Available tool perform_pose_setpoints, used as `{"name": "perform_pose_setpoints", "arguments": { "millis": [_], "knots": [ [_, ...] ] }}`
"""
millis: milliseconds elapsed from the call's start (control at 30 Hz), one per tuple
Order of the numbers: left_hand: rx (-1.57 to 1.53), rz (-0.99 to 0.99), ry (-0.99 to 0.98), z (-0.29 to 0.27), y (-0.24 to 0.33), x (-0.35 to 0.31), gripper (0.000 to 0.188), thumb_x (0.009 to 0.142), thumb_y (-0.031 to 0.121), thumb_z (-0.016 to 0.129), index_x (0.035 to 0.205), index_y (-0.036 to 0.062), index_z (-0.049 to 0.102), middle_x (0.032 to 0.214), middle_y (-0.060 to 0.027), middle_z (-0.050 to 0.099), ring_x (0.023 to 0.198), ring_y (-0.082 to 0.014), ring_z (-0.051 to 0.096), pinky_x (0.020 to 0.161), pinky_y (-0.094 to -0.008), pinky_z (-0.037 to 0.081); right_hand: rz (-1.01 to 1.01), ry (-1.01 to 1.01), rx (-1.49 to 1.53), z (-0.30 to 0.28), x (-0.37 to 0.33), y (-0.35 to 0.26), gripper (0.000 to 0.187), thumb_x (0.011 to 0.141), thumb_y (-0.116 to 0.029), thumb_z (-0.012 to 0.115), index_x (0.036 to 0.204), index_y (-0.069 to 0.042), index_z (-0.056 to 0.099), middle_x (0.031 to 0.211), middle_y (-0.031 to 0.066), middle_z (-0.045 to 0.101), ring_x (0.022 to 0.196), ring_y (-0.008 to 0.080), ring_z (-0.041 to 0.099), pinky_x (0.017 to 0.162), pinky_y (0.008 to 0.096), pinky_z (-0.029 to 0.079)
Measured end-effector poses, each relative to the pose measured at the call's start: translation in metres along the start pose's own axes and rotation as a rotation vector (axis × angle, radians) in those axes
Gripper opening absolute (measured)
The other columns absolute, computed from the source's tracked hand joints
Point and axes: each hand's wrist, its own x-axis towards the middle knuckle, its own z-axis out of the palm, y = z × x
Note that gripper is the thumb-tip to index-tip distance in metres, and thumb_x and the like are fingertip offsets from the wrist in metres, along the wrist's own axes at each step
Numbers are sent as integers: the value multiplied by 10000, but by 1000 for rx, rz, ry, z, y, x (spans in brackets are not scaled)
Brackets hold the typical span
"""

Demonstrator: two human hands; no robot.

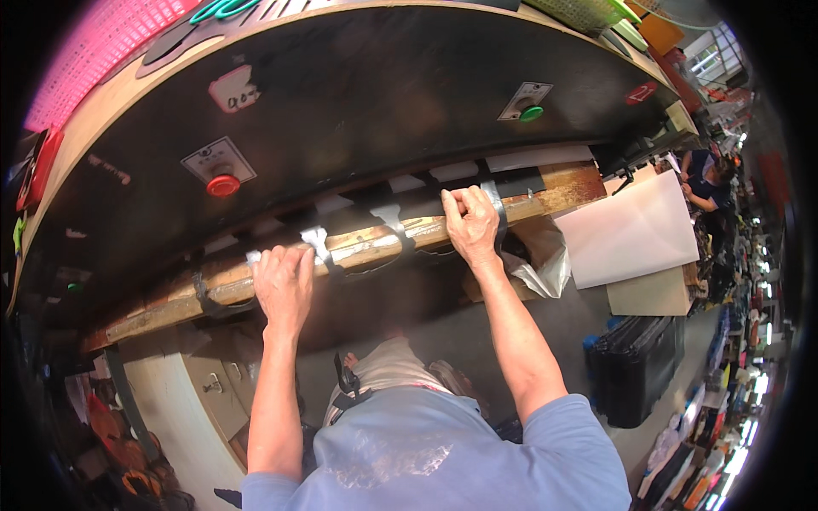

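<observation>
A long worn wooden board (358,247) runs under a black machine panel (341,102). Several dark, thin strips lie across the board and droop over its front edge, some with pale, shiny patches; one such strip (392,223) is between my hands. My left hand (284,285) is closed at the board's edge, fingers bent, with a small whitish bit beside its fingertips. Farther right, my right hand (471,223) is curled into a pinch above the board, right beside another dark strip (494,209). What either set of fingertips grips is hidden.
The panel carries a red button (223,185) and a green button (532,112). On top sit a pink basket (106,55) and teal-handled scissors (223,8). White sheets (630,230) stand at the right, above a black crate (637,370). A person (709,179) works far right.
</observation>
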Motion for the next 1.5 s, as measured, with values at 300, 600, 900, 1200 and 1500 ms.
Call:
{"name": "perform_pose_setpoints", "arguments": {
  "millis": [300,600,900,1200,1500],
  "knots": [
    [-66,-49,-16,5,-1,-4,106,932,170,781,915,65,777,864,-88,661,887,-306,611,801,-454,439,383,-35,272,-10,5,3,234,1003,-202,787,912,12,761,719,-25,614,665,56,509,611,266,420],
    [-364,-321,-363,-46,19,-51,131,987,97,677,979,14,778,914,-193,746,919,-412,708,842,-501,549,81,-306,468,38,-31,-107,305,891,-138,829,1152,-12,731,1106,127,690,965,228,697,808,355,580],
    [1,-133,-127,-11,-38,-26,543,994,-24,562,1535,-17,518,1562,-269,541,1498,-459,462,1254,-552,352,-35,-466,192,104,-71,-196,837,773,-240,854,1492,50,538,1581,398,328,1417,693,235,1167,732,317],
    [-13,-172,-125,-1,-36,-22,520,971,-42,649,1484,-24,570,1564,-221,565,1511,-421,470,1257,-552,346,160,-407,361,25,-17,-128,737,695,-185,853,1392,-19,679,1590,244,493,1485,495,401,1207,572,393],
    [-130,-148,-86,-14,-26,-22,394,1008,-33,620,1402,-38,637,1498,-225,618,1459,-419,528,1233,-536,387,76,-403,47,40,-61,-116,623,753,-166,807,1323,49,678,1580,329,432,1432,640,298,1164,699,331]
  ]
}}
